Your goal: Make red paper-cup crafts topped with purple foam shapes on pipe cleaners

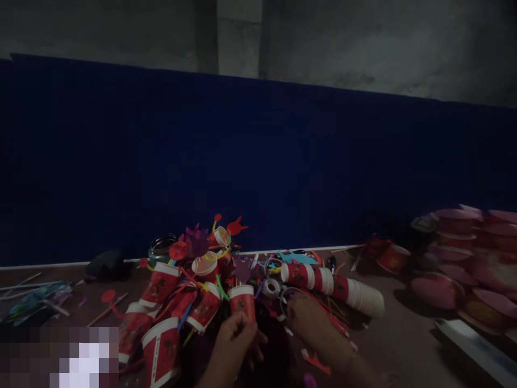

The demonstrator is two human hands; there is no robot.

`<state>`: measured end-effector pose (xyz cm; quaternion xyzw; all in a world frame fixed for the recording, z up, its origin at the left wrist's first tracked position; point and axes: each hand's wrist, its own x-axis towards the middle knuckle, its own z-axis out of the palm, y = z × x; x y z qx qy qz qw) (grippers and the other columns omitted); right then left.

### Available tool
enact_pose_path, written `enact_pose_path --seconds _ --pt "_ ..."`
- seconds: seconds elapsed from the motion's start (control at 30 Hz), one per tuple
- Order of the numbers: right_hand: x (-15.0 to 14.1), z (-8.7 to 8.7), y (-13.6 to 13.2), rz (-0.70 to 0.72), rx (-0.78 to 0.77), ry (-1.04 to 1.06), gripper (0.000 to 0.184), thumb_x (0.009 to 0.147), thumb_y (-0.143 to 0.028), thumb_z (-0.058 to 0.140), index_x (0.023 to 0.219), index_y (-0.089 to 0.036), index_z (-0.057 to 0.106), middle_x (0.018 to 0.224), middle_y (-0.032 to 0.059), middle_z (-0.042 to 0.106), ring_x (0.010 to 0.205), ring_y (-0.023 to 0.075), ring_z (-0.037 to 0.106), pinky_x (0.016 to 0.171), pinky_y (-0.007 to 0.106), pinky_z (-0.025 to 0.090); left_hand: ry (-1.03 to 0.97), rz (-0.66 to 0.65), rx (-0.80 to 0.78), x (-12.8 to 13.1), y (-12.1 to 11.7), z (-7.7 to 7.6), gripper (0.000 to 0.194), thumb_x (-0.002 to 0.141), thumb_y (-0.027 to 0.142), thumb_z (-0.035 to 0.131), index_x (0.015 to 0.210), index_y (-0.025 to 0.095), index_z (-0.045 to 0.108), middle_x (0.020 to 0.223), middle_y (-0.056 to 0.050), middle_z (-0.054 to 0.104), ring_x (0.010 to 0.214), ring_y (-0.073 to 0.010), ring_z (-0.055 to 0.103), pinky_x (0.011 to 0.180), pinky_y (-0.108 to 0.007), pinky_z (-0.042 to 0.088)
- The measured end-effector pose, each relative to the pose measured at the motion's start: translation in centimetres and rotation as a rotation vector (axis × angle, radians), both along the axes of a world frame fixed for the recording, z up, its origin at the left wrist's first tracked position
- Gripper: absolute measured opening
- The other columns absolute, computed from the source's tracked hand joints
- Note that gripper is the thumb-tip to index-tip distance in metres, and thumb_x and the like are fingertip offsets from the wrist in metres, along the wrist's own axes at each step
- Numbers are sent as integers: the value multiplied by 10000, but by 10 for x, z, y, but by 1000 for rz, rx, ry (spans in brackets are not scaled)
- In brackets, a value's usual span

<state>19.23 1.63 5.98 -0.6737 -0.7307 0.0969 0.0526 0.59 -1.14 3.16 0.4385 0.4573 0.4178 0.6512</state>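
Observation:
My left hand [234, 345] reaches up from the bottom edge with its fingers curled, pinched at the base of a red paper cup [243, 302] with a white rim. My right hand [313, 326] lies just to the right of it, back up, fingers bent down into a dark heap of craft scraps; what they hold is hidden. Around both hands stand and lie several red paper cups [161, 283] stuck with coloured straws and paper shapes [236, 226]. A sleeve of stacked red and white cups [331, 285] lies on its side behind my right hand.
A dark blue wall panel [258, 161] closes the far side of the brown table [404, 345]. Stacks of pink lidded bowls [464, 253] fill the right. A tape roll [270, 288], a glass jar [161, 247], loose straws [36, 299] at left, and a pale strip [476, 347] at lower right.

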Motion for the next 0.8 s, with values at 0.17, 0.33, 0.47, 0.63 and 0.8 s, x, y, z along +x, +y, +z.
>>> enact_pose_path --seconds 0.17,0.33,0.47,0.63,0.8 --pt "-6 10 -1 -9 43 259 115 784 -144 424 727 -188 513 664 12 629 619 144 565 593 236 369 -161 47 50 14 11 -2 275 686 388 592 733 218 381 551 67 566 291 -52 405 298 -153 219" --pt "-26 16 -7 -10 6 865 209 893 -339 325 789 -216 459 591 -33 579 553 136 534 548 231 402 95 183 382 3 4 1 334 775 311 563 1083 184 547 944 -47 659 851 -172 622 756 -262 480" --pt "-40 12 -17 48 69 918 146 865 -319 410 915 -220 505 840 12 630 800 171 591 698 259 435 239 117 547 -4 3 -1 439 823 262 503 1257 198 499 1283 -91 542 1213 -237 452 1023 -355 344" --pt "-47 11 -24 129 52 791 147 886 -276 369 949 -216 486 882 41 628 830 187 592 717 286 430 393 32 698 -4 6 -18 468 838 179 443 1305 219 463 1346 -114 477 1264 -263 388 1044 -440 309" --pt "-48 11 -23 86 84 686 137 882 -238 353 920 -215 483 826 40 633 785 196 600 660 286 422 326 93 805 -3 6 -16 356 833 141 433 1149 212 581 1152 -119 574 1095 -242 522 936 -391 420"
